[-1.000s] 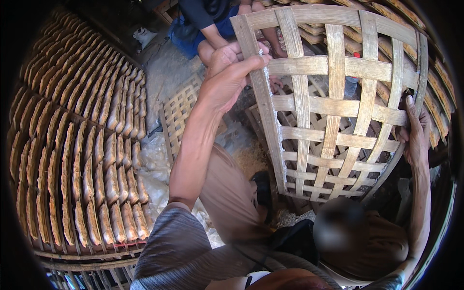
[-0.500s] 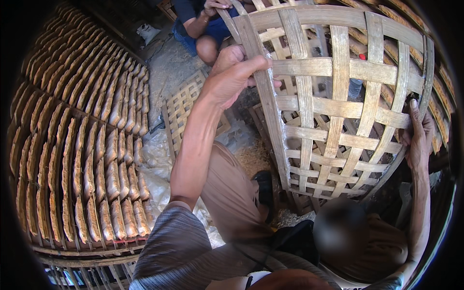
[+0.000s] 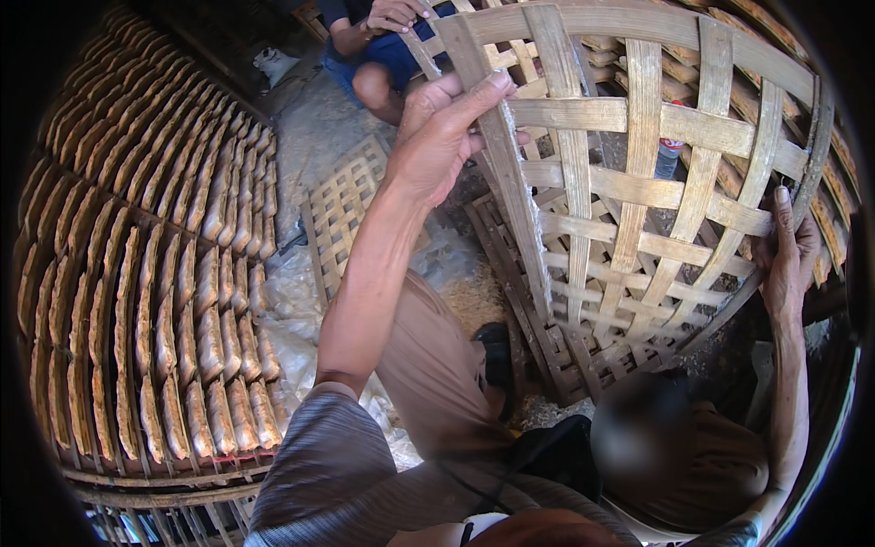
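Observation:
Between my two hands a woven bamboo lattice tray (image 3: pixel 643 118) with a flat wooden frame is held up at a slant. My left hand (image 3: pixel 436 137) grips its left frame strip, thumb on the near face and fingers behind. White residue lines that strip's inner edge. On the opposite side my right hand (image 3: pixel 791 251) holds the curved right edge, its thumb pointing up; some of its fingers are hidden. Beneath it lie more lattice trays (image 3: pixel 538 301), partly seen through the weave.
Rows of light brown slabs on slats fill a rack (image 3: pixel 146 301) at left; similar rows stand at far right. A co-worker's hand (image 3: pixel 396 15) holds a strip at the top. Another lattice tray (image 3: pixel 351 210), plastic sheeting (image 3: pixel 292 310) and a bottle (image 3: pixel 667 157) are around.
The tray in my hands has tipped a little, its upper edge rising toward the top of the view. A bottle's red label now shows through the weave. Both hands keep their grip.

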{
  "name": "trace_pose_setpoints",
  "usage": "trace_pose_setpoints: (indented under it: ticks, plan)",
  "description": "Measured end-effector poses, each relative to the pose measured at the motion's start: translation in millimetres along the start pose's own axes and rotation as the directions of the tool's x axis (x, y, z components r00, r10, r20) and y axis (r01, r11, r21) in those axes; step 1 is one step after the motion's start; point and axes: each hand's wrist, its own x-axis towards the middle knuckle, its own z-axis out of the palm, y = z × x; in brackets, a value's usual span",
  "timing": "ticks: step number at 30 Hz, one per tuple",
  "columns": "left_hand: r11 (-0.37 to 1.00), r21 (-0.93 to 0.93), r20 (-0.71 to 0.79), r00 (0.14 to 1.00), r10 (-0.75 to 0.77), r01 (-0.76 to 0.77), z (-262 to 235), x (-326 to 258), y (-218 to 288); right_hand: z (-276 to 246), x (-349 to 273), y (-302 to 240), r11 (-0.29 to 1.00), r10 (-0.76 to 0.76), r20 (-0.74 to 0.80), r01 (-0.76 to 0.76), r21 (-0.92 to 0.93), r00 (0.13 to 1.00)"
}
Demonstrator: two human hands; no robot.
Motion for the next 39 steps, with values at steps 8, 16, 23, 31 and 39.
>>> trace_pose_setpoints:
  ticks: [8,16,23,31,39]
  plan:
    - [0.971,0.223,0.100,0.993,0.061,-0.082,-2.7,3.4,-7.6,-12.1,16.6,29.5,0.997,0.068,0.114,-0.065,-0.029,0.991]
    - [0.830,0.554,0.305,0.912,-0.273,0.063,-11.0,4.0,-37.5,-30.9,22.7,68.4,0.971,0.169,-0.016,-0.164,0.174,0.985]
    - [0.889,0.452,0.273,0.960,-0.054,-0.079,3.0,11.5,-40.1,-39.7,19.8,68.3,0.988,0.134,0.018,-0.135,0.078,0.991]
    - [0.918,0.270,0.210,0.948,0.239,-0.291,9.3,17.7,-18.6,-32.5,19.7,61.4,0.989,0.105,0.039,-0.108,0.097,0.994]
    - [0.838,0.513,0.132,0.981,0.139,-0.187,11.1,16.7,-12.3,-17.3,18.5,44.7,0.993,0.098,0.027,-0.099,0.062,0.995]
